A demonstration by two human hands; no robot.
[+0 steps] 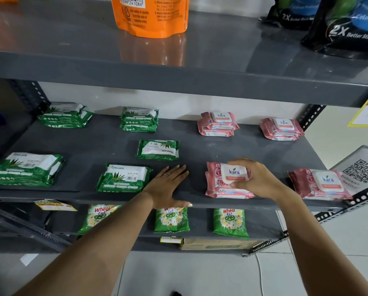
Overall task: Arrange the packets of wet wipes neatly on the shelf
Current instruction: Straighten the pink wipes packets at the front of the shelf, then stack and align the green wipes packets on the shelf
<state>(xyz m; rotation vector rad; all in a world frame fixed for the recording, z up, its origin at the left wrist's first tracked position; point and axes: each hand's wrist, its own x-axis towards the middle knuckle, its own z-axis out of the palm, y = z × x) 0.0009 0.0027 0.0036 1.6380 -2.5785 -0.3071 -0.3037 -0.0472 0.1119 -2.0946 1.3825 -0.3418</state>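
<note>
Head view shows the right hand [251,178] with fingers clamped round the top pink packet [223,181] at the shelf [200,150] front, seemingly to square its stack, while the left hand [168,186] lies flat, fingers together, likely for balance.

— What stands here?

— A grey metal rack [178,80] with slotted uprights [309,116] set against a pale wall [178,101].

— And underfoot?

— A light tiled floor [200,274], with a thin white cable [260,274] trailing across it and a cardboard box [217,244] tucked under the lowest board.

— The light?

— Soft glare lies on the top board [72,35].
</note>
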